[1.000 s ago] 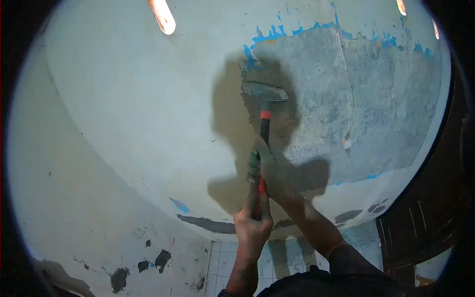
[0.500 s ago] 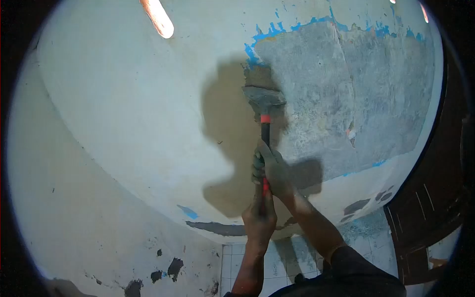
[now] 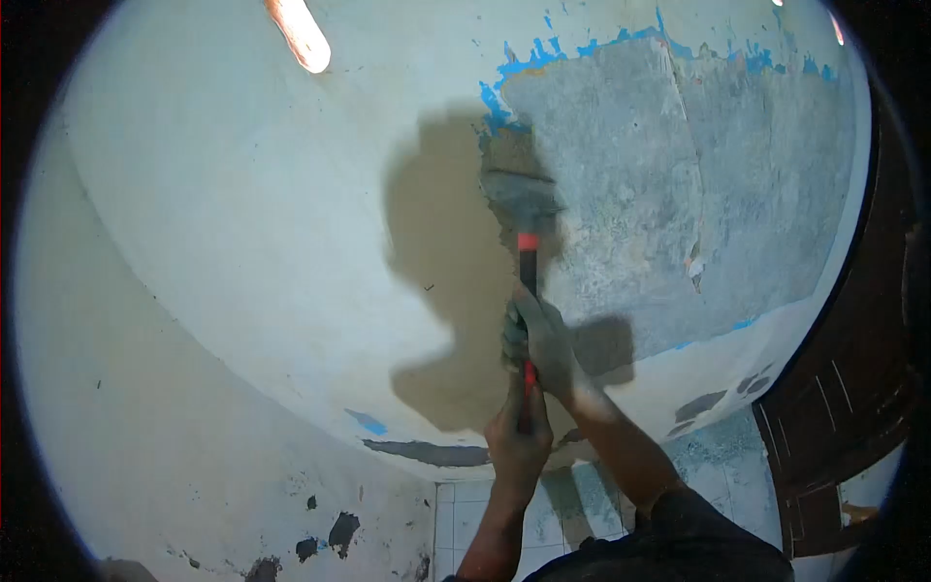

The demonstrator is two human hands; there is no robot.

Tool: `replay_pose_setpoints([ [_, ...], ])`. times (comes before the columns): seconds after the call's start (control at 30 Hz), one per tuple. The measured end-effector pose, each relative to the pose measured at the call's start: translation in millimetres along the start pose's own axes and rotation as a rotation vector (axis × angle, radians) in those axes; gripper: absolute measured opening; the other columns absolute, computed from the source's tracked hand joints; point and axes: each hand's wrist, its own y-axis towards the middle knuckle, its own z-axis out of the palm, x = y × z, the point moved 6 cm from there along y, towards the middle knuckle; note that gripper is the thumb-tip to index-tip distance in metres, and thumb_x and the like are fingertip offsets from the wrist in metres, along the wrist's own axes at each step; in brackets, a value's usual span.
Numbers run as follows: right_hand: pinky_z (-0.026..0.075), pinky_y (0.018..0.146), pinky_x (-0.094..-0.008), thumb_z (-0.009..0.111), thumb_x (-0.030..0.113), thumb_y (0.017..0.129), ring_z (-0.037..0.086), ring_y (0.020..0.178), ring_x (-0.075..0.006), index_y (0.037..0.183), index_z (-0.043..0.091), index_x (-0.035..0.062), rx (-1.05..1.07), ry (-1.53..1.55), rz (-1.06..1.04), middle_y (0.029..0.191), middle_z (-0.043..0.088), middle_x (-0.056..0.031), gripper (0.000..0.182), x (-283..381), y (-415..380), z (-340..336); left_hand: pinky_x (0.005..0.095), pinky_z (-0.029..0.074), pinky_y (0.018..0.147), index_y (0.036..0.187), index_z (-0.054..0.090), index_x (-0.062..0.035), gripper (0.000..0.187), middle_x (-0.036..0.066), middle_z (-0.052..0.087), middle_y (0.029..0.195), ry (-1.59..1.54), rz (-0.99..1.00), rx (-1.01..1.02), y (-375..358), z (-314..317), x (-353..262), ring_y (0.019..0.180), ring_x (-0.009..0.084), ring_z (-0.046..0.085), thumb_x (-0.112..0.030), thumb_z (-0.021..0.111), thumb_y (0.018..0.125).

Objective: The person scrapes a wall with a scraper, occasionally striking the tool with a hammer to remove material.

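Note:
A long-handled scraper [image 3: 525,199] with a wide grey blade and a black and red handle lies against the wall, its blade along the left edge of the bare grey patch [image 3: 621,145]. My right hand [image 3: 545,339] is wrapped round the upper part of the handle. Lower down, my left hand [image 3: 520,436] grips the handle near its end. Cream paint [image 3: 291,223] covers the wall left of the blade. Ragged blue paint [image 3: 530,63] borders the top of the patch. A shadow falls around the blade and hands.
White floor tiles [image 3: 524,504] show at the bottom, below the wall. A dark brown wooden door or cabinet [image 3: 834,398] stands at the right. The left wall [image 3: 194,427] has dark chipped spots low down. A bright lamp or its reflection [image 3: 299,37] is at the upper left.
The scraper and both my hands have shifted slightly down and right in view. Both hands keep their hold on the handle.

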Motion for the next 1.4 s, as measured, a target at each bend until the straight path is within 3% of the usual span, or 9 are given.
replay_pose_setpoints([
  [0.2, 0.033, 0.042, -0.0274, 0.045, 0.041, 0.100, 0.031, 0.044, -0.0087, 0.080, 0.040, 0.0145, 0.019, -0.025, -0.060, 0.058, 0.032, 0.0047, 0.034, 21.3, 11.3, 17.2, 0.0291, 0.040, 0.047, 0.137, 0.050, -0.0102, 0.050, 0.014, 0.054, 0.059, 0.026, -0.113, 0.119, 26.1, -7.7, -7.1, 0.046, 0.0155, 0.049, -0.003, 0.061, 0.090],
  [0.27, 0.032, 0.042, -0.0286, 0.045, 0.042, 0.100, 0.030, 0.043, -0.0092, 0.079, 0.041, 0.0151, -0.004, 0.004, -0.047, 0.057, 0.031, 0.0046, 0.034, 15.2, 7.0, 13.9, 0.0287, 0.039, 0.047, 0.137, 0.051, -0.0110, 0.049, 0.016, 0.056, 0.060, 0.009, -0.010, 0.051, 21.2, -10.5, -13.0, 0.047, 0.0136, 0.048, -0.003, 0.061, 0.090],
  [0.47, 0.032, 0.041, -0.0259, 0.047, 0.040, 0.100, 0.032, 0.042, -0.0085, 0.075, 0.040, 0.0163, -0.010, 0.016, -0.144, 0.056, 0.035, 0.0059, 0.035, 56.7, 30.2, 42.6, 0.0293, 0.046, 0.052, 0.135, 0.052, -0.0077, 0.047, 0.017, 0.062, 0.066, -0.011, -0.009, 0.125, 66.5, -14.6, -26.5, 0.054, 0.0129, 0.059, -0.001, 0.060, 0.090],
  [0.53, 0.031, 0.041, -0.0261, 0.047, 0.039, 0.100, 0.031, 0.043, -0.0081, 0.075, 0.040, 0.0159, 0.024, 0.044, -0.139, 0.056, 0.033, 0.0058, 0.035, 38.2, 15.4, 29.6, 0.0246, 0.047, 0.060, 0.136, 0.051, -0.0054, 0.042, 0.013, 0.071, 0.089, -0.005, -0.127, 0.153, 40.9, -24.1, -30.4, 0.065, 0.0059, 0.055, -0.005, 0.056, 0.094],
  [0.57, 0.031, 0.041, -0.0261, 0.046, 0.039, 0.100, 0.031, 0.043, -0.0081, 0.076, 0.040, 0.0156, 0.014, 0.047, -0.075, 0.056, 0.033, 0.0057, 0.034, 26.9, 1.9, 24.4, 0.0231, 0.042, 0.057, 0.132, 0.055, -0.0041, 0.039, 0.006, 0.067, 0.079, 0.117, 0.155, 0.019, 31.0, -20.7, -26.7, 0.062, 0.0048, 0.047, -0.006, 0.057, 0.094],
  [0.6, 0.031, 0.041, -0.0261, 0.046, 0.039, 0.100, 0.030, 0.043, -0.0080, 0.076, 0.040, 0.0154, 0.003, 0.056, -0.007, 0.057, 0.032, 0.0056, 0.034, 19.0, -4.3, 21.1, 0.0231, 0.042, 0.057, 0.132, 0.055, -0.0041, 0.039, 0.006, 0.067, 0.079, 0.113, 0.161, 0.022, 30.9, -18.0, -31.5, 0.062, 0.0048, 0.047, -0.006, 0.057, 0.094],
  [0.7, 0.031, 0.042, -0.0265, 0.045, 0.041, 0.100, 0.030, 0.045, -0.0079, 0.079, 0.040, 0.0152, -0.015, -0.024, -0.070, 0.058, 0.031, 0.0054, 0.033, 14.0, -1.1, 16.9, 0.0218, 0.035, 0.051, 0.129, 0.058, -0.0034, 0.035, 0.000, 0.051, 0.064, -0.048, -0.262, 0.148, 27.5, -23.2, -31.6, 0.058, 0.0044, 0.040, -0.009, 0.058, 0.094],
  [0.8, 0.032, 0.043, -0.0267, 0.045, 0.040, 0.100, 0.031, 0.046, -0.0081, 0.080, 0.040, 0.0151, -0.039, -0.028, -0.074, 0.059, 0.032, 0.0051, 0.033, 12.8, 4.0, 15.8, 0.0286, 0.042, 0.048, 0.129, 0.059, -0.0077, 0.039, 0.015, 0.057, 0.060, 0.016, -0.140, 0.076, 25.3, -19.7, -17.8, 0.050, 0.0103, 0.052, -0.004, 0.061, 0.090],
  [1.4, 0.032, 0.040, -0.0270, 0.046, 0.039, 0.100, 0.030, 0.044, -0.0080, 0.080, 0.040, 0.0140, -0.010, -0.116, -0.107, 0.058, 0.030, 0.0053, 0.033, 27.8, 21.1, 3.5, 0.0263, 0.041, 0.048, 0.132, 0.055, -0.0034, 0.042, 0.015, 0.057, 0.062, 0.003, -0.071, 0.042, 28.9, 6.9, -4.4, 0.050, 0.0110, 0.051, -0.003, 0.061, 0.090],
])
